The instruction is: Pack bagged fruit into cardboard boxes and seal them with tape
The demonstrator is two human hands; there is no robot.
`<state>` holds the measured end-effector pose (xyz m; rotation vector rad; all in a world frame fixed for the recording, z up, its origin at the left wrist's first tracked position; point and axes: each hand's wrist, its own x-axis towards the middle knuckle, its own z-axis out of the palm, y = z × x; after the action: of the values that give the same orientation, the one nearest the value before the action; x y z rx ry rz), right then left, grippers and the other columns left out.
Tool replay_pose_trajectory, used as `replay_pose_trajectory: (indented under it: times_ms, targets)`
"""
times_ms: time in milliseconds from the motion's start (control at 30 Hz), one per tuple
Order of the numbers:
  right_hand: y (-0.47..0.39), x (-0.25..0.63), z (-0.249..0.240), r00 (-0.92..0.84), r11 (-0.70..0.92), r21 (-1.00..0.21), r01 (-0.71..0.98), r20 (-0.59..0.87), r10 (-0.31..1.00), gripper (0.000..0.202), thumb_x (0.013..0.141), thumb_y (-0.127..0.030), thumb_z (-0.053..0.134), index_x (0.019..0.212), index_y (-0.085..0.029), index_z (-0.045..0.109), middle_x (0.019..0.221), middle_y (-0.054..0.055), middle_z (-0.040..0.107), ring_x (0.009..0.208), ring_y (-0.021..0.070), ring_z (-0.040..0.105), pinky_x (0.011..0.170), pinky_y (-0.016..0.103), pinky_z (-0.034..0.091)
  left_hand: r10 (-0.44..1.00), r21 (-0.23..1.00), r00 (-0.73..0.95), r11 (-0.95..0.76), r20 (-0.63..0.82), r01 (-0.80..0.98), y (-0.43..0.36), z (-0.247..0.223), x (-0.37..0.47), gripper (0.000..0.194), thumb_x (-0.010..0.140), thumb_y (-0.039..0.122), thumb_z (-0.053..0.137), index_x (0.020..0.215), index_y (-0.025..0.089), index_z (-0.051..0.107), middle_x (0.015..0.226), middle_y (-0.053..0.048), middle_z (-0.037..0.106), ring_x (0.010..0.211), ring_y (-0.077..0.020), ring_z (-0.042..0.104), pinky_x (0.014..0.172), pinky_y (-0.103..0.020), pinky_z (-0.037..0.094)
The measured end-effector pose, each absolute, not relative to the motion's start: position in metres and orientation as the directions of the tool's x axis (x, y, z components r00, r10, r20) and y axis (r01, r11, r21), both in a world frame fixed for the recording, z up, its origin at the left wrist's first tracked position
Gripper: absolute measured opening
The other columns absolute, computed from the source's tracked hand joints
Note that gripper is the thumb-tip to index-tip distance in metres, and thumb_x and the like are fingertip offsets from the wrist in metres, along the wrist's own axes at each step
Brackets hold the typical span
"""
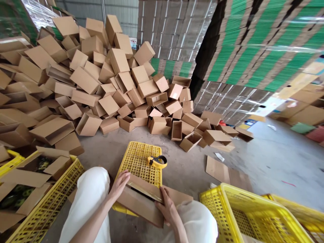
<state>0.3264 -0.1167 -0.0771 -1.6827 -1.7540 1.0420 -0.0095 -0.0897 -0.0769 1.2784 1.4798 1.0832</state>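
Observation:
A cardboard box (143, 204) sits tilted between my knees, partly over an upturned yellow plastic crate (138, 156). Its top flaps are nearly folded together, with a dark narrow gap along the middle. At the box's far left end, my left hand (119, 185) grips the edge, fingers together. My right hand (168, 206) holds the right end, its thumb and fingers pressed on the flaps. One more flap sticks out to the right beyond it. Just past the box, a yellow tape dispenser (157, 161) with a dark ring rests on the crate.
A large heap of open cardboard boxes (108, 104) spreads behind the crate. On the left, a yellow crate (50, 202) holds open boxes with dark green contents. Another yellow crate (222, 209) stands at right, near flat cardboard (227, 173). Stacks of flattened cartons (235, 44) rise behind.

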Motion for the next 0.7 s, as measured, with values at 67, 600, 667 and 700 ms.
replay_pose_trajectory:
  times_ms: [67,600,667,700]
  targets:
    - [-0.120,0.326,-0.071,-0.139,-0.039,-0.806,0.591,-0.149,0.979,0.080,0.073,-0.031,0.065,0.151,-0.015,0.057,0.158,0.018,0.053,0.147,0.0332,0.054,0.124,0.042,0.041,0.994,0.959,-0.106,0.063,-0.035,0.278,-0.088,-0.078,-0.006,0.051,0.092,0.061,0.061,0.121,0.023,0.079,0.147,-0.014,0.065,0.145,-0.0324,0.057,0.127,-0.048,0.040]
    - [-0.126,0.320,-0.040,-0.148,-0.085,-0.838,0.539,-0.194,0.970,0.071,0.065,-0.023,0.070,0.135,-0.026,0.062,0.134,0.010,0.068,0.127,0.0313,0.066,0.111,0.038,0.051,0.986,0.976,-0.136,0.120,-0.095,0.183,-0.093,-0.078,-0.033,0.047,0.094,0.055,0.061,0.127,0.025,0.077,0.142,-0.012,0.072,0.137,-0.0304,0.065,0.120,-0.047,0.048]
    - [-0.125,0.319,-0.040,-0.154,-0.092,-0.837,0.540,-0.206,0.966,0.069,0.067,-0.025,0.071,0.135,-0.026,0.062,0.133,0.010,0.068,0.126,0.0313,0.066,0.111,0.039,0.051,0.942,0.963,-0.271,0.238,-0.197,0.127,-0.091,-0.089,-0.043,0.048,0.101,0.047,0.050,0.136,0.022,0.070,0.140,-0.015,0.074,0.127,-0.0281,0.072,0.110,-0.045,0.056]
    - [-0.124,0.319,-0.041,-0.158,-0.093,-0.836,0.541,-0.209,0.965,0.068,0.067,-0.026,0.071,0.135,-0.025,0.062,0.133,0.010,0.068,0.126,0.0313,0.066,0.111,0.040,0.050,0.915,0.951,-0.329,0.285,-0.231,0.124,-0.092,-0.096,-0.048,0.047,0.101,0.043,0.048,0.136,0.019,0.069,0.136,-0.018,0.075,0.120,-0.0280,0.075,0.104,-0.044,0.059]
